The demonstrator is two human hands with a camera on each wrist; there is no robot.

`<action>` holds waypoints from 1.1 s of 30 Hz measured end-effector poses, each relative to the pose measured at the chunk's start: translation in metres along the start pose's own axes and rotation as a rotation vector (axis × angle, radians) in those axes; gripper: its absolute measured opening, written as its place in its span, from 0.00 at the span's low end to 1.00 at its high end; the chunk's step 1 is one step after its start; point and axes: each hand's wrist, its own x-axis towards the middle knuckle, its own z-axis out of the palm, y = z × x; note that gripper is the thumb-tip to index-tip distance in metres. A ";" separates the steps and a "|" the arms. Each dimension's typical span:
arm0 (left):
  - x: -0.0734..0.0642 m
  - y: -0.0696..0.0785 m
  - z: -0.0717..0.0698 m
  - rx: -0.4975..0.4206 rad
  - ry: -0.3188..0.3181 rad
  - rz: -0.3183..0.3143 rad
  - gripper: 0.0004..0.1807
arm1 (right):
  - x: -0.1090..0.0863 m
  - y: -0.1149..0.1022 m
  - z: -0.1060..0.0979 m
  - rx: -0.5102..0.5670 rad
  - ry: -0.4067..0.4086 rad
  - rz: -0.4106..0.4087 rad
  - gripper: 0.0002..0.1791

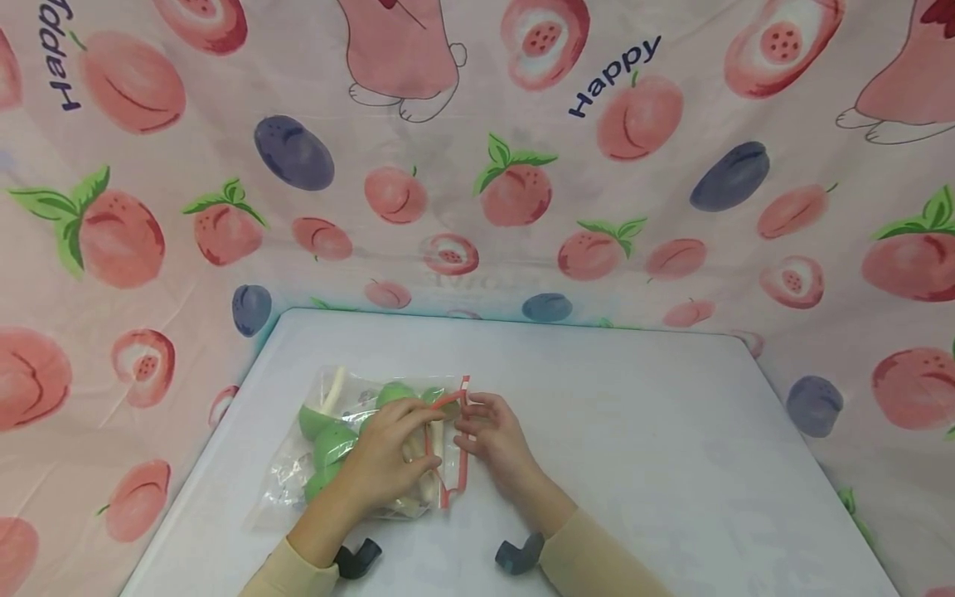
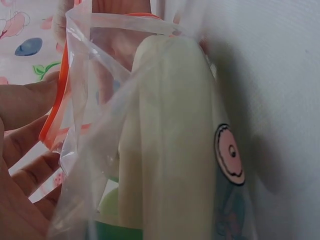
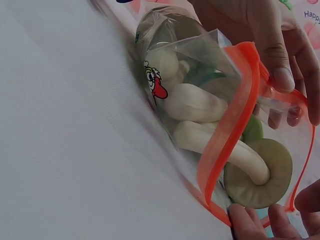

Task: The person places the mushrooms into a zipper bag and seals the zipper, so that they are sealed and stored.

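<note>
A clear zip bag (image 1: 279, 497) with a red-orange zip edge (image 3: 230, 135) lies on the white table, its mouth towards the right. Inside are several mushroom-shaped toys (image 1: 336, 444) with green caps and pale stems. One mushroom's cap underside (image 3: 280, 170) shows at the open mouth in the right wrist view. My left hand (image 1: 388, 448) reaches over the bag and pinches the rim between thumb and fingers. At the mouth's right side, my right hand (image 1: 496, 435) holds the opposite zip edge with bent fingers. In the left wrist view a pale stem (image 2: 175, 125) shows through the plastic.
The white table (image 1: 656, 464) extends right of the bag. A pink fruit-print cloth (image 1: 448, 191) hangs behind and beside it. Dark curved pieces (image 1: 520, 554) sit at both wrists.
</note>
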 end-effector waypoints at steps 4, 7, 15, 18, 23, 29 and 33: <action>0.000 0.000 0.000 0.005 0.002 0.007 0.36 | 0.000 0.000 -0.001 -0.008 -0.016 0.007 0.33; 0.001 0.000 0.000 0.007 -0.002 0.013 0.35 | 0.001 0.000 -0.002 -0.017 -0.034 0.028 0.33; 0.001 0.001 0.000 0.011 0.003 0.034 0.35 | 0.005 -0.002 -0.005 -0.072 -0.092 0.069 0.34; 0.000 0.001 0.001 0.011 0.004 0.035 0.35 | 0.006 -0.003 -0.006 -0.072 -0.097 0.077 0.33; 0.000 0.000 0.001 0.011 -0.002 0.027 0.35 | 0.005 -0.003 -0.007 -0.064 -0.088 0.074 0.30; 0.000 -0.001 0.001 -0.003 -0.027 0.001 0.34 | 0.003 -0.003 -0.008 -0.042 -0.069 0.063 0.30; 0.000 -0.001 0.001 -0.004 -0.019 0.009 0.34 | 0.000 -0.003 -0.010 -0.040 -0.067 0.060 0.29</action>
